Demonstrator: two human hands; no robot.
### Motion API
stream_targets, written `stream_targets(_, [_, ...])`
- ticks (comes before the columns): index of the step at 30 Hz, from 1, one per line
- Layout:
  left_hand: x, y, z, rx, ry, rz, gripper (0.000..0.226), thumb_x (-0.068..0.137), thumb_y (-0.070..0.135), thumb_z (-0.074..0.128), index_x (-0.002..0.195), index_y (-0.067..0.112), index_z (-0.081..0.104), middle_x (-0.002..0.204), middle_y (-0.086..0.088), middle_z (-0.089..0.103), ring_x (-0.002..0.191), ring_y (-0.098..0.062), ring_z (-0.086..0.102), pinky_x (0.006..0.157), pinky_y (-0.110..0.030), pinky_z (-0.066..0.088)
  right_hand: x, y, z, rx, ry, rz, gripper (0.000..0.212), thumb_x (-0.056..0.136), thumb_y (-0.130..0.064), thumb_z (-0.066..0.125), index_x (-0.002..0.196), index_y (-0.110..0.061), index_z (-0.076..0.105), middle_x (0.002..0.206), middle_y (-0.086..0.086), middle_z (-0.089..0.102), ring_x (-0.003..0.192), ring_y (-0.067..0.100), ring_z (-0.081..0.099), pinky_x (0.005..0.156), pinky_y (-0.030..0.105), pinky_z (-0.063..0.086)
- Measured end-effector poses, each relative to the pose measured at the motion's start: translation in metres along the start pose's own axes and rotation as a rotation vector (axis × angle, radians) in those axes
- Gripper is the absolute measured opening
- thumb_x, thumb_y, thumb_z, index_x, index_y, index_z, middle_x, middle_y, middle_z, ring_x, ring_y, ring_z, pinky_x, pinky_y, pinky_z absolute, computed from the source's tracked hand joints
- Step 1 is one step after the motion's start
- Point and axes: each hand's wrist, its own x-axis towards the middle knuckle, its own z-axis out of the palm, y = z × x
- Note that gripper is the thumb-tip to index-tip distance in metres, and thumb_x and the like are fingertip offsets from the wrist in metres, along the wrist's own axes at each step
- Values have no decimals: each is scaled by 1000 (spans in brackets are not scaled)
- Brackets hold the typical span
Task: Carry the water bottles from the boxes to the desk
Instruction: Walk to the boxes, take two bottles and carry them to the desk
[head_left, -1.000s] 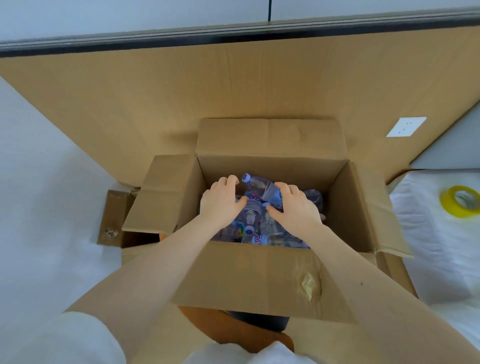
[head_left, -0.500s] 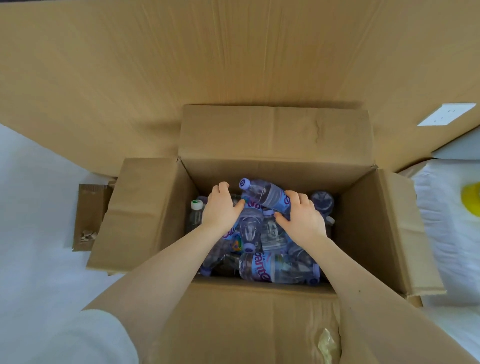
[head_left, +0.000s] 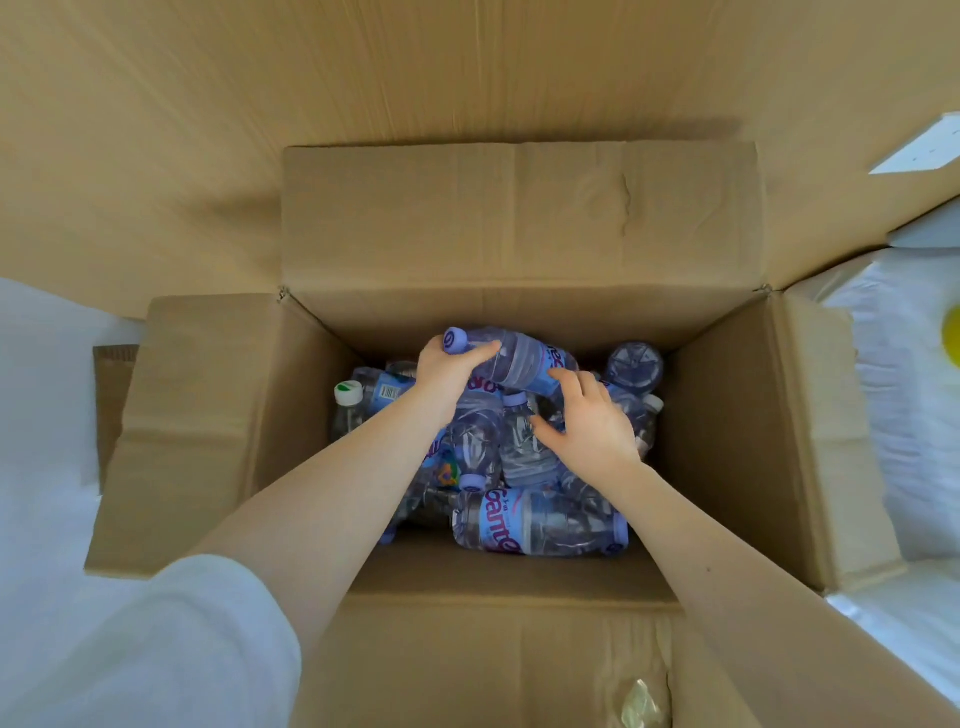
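Lifting from a loose heap is where this could slip. The cardboard box (head_left: 727, 415) stands open with its flaps folded out. Its walls look deep, so a bottle drawn out at a slant could catch the far wall or a flap edge. Inside, the water bottles (head_left: 478, 431) lie jumbled across one another from the left wall to the right; the desk is not in view. The top bottle (head_left: 524, 364) lies crosswise near the far wall, resting on others, and pulling it may set its neighbours rolling.

The left hand (head_left: 447, 369) has its fingers curled round that bottle's neck just below the purple cap. That is a narrow hold, from which a heavy bottle could swing or twist loose. The right hand (head_left: 587, 421) is spread and loose, one fingertip touching the bottle's label end and gripping nothing. Unless it closes underneath, the weight hangs on one hand.
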Motion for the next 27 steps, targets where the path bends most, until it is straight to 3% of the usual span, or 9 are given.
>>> stream_targets(4, [2, -4, 12, -16, 61, 37, 70, 76, 20, 82, 134, 8, 43, 119, 0, 46, 108, -15, 43, 92, -32, 39, -2, 8, 0, 10, 8, -16, 61, 95, -41, 55, 145, -13, 35, 140, 8, 44, 128, 24, 44, 88, 34, 46])
stream_targets(7, [4, -13, 12, -31, 78, 102, 54, 72, 17, 85, 113, 14, 50, 114, -2, 53, 112, -24, 53, 101, -42, 46, -7, 15, 0, 6, -12, -76, 57, 94, -39, 58, 141, -12, 42, 135, 8, 49, 125, 25, 48, 84, 34, 47])
stream_targets(9, [1, -18, 10, -3, 100, 159, 43, 69, 17, 87, 88, 18, 48, 97, -4, 55, 97, -25, 58, 92, -48, 52, -13, 21, 2, 9, -23, -132, 54, 91, -36, 63, 135, -9, 49, 128, 10, 54, 116, 28, 55, 76, 35, 48])
stream_targets(11, [-4, -23, 11, 28, 122, 210, 46, 67, 15, 88, 79, 21, 43, 88, -2, 53, 85, -20, 54, 87, -44, 54, -19, 24, 3, -3, -40, -157, 54, 91, -36, 64, 135, -9, 50, 127, 10, 55, 113, 28, 57, 77, 34, 48])
stream_targets(16, [-20, -18, 9, 23, 108, 288, 46, 63, 15, 90, 99, 21, 62, 102, 1, 65, 98, -17, 62, 90, -35, 53, -27, 26, -3, -2, -75, -160, 55, 93, -42, 58, 139, -15, 44, 135, 3, 50, 123, 21, 50, 90, 30, 45])
stream_targets(19, [-31, -5, -2, -1, 94, 368, 42, 61, 16, 90, 94, 27, 68, 105, -2, 69, 100, -17, 65, 90, -38, 55, -33, 28, -8, -19, -154, -171, 55, 93, -45, 57, 139, -18, 42, 135, 0, 48, 123, 18, 49, 90, 29, 44])
stream_targets(22, [-47, 4, -14, 35, 76, 499, 39, 63, 16, 89, 89, 33, 67, 107, -6, 65, 99, -17, 63, 88, -34, 54, -40, 31, -12, -48, -218, -184, 56, 92, -47, 57, 138, -20, 41, 135, 1, 48, 122, 19, 50, 91, 31, 45])
stream_targets(25, [-66, 10, -24, 89, 45, 634, 35, 68, 12, 86, 92, 26, 65, 105, -8, 54, 94, -9, 57, 82, -18, 47, -45, 32, -13, -107, -289, -194, 60, 90, -53, 57, 138, -22, 40, 137, -1, 47, 124, 18, 49, 93, 35, 46])
stream_targets(27, [-77, 9, -29, 137, 11, 695, 34, 68, 18, 84, 90, 31, 62, 104, -6, 47, 96, -10, 54, 85, -19, 43, -49, 31, -13, -152, -352, -211, 62, 89, -55, 57, 138, -21, 38, 138, -1, 46, 125, 19, 48, 92, 35, 44])
